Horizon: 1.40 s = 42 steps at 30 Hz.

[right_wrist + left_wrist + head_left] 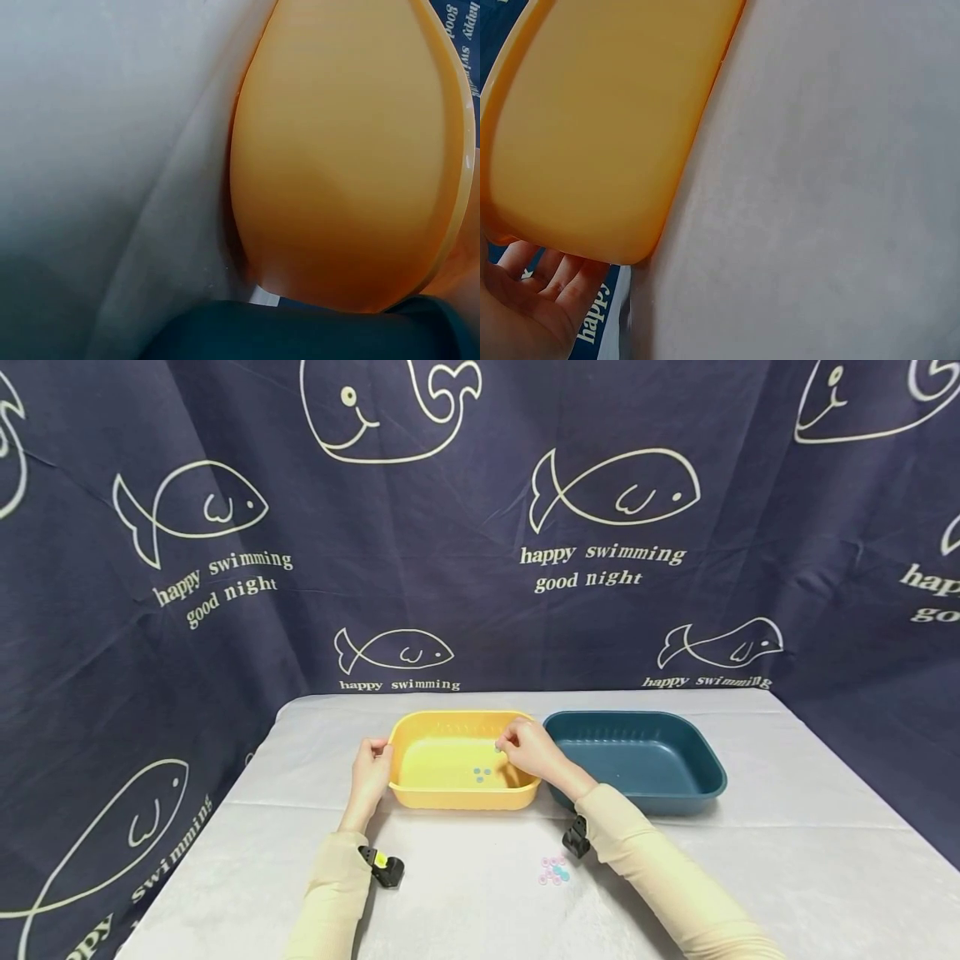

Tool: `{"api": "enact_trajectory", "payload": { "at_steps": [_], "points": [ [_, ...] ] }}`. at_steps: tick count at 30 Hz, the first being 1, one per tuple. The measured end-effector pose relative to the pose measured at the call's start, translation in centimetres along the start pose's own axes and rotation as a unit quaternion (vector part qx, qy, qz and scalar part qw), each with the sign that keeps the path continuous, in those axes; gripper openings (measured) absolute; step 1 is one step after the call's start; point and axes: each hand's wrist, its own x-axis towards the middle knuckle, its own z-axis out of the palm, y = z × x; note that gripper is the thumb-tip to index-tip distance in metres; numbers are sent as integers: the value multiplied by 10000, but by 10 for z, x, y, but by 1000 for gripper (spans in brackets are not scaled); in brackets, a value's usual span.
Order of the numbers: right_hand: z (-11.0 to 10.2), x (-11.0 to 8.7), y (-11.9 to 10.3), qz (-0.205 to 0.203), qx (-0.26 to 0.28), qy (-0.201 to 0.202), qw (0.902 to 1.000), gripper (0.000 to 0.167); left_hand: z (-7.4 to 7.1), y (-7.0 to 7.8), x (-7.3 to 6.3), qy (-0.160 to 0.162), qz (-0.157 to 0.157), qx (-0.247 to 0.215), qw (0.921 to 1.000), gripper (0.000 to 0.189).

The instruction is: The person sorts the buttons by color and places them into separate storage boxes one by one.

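My left hand (pixel 371 772) holds the left end of the yellow basin (pixel 461 799); in the left wrist view its fingers (pixel 574 289) lie against the outside of the end wall, under the rim. Over the right part of that basin, my right hand (pixel 534 750) pinches a small round bluish disc (pixel 498 747) between thumb and fingertips. Three similar bluish discs (pixel 480 779) lie close together on the basin's floor. The right wrist view shows the basin's outer wall (pixel 345 165), which hides the fingertips and the pinched disc.
A dark teal basin (pixel 637 789) stands right beside the yellow one, under my right wrist. Nearer me on the pale cloth-covered table (pixel 465 893) is a small cluster of pink discs (pixel 545 862) and blue discs (pixel 564 876). A navy printed curtain (pixel 480 610) hangs behind.
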Motion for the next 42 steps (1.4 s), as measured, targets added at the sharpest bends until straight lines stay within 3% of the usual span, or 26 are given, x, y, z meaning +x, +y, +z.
{"api": "enact_trajectory", "payload": {
  "at_steps": [24,33,42],
  "points": [
    [-1,-2,2,-168,-66,29,9998,10,1,0,0,-19,-55,-33,10000,29],
    [-13,-5,-4,-468,-19,156,9988,10,0,0,3,-24,-29,4,10000,30],
    [-18,-15,-6,-407,15,139,9991,11,1,-1,2,-12,-90,-81,9999,32]
  ]
}}
